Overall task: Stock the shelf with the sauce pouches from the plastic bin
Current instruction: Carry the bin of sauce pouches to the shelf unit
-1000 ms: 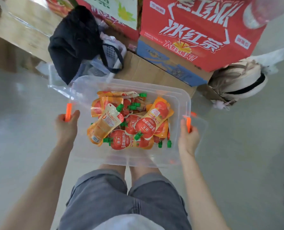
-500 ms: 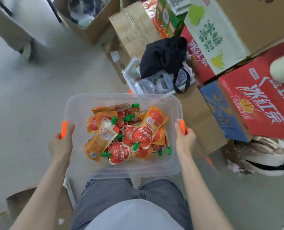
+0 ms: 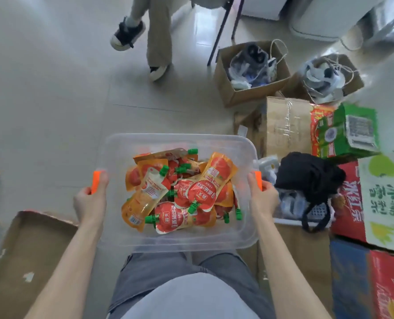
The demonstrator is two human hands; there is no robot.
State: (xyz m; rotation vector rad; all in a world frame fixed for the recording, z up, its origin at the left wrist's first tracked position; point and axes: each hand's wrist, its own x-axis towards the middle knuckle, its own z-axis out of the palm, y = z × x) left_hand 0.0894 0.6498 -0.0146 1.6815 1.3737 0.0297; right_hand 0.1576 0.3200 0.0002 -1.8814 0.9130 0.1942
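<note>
1. The sauce pouches (image 3: 182,194) lie in a loose heap in the middle of the plastic bin (image 3: 179,138), green caps pointing every way. The heap looks the same as it did a second ago, so none has been taken out.
2. You carry the bin level in front of your waist, above your knees and clear of the floor.
3. Your left hand (image 3: 90,201) is clamped on the left handle (image 3: 96,180), thumb along the orange clip and fingers curled round the rim. Your right hand (image 3: 262,199) grips the right handle (image 3: 258,179) the same way. Neither grip has changed.
4. What has changed is your heading. The red cartons (image 3: 350,199) and the black bag (image 3: 306,176), straight ahead of the bin a second ago, now sit on your right, and open tiled floor lies ahead.
5. That reads as a turn away from the stack, a carrying step, with stocking not yet begun. No shelf is in view.
6. Further out, open cardboard boxes (image 3: 251,72) stand ahead on the right and a flattened carton (image 3: 30,249) lies at your left. Another person's legs (image 3: 156,42) stand ahead, so your path probably needs to pass to one side of them.
</note>
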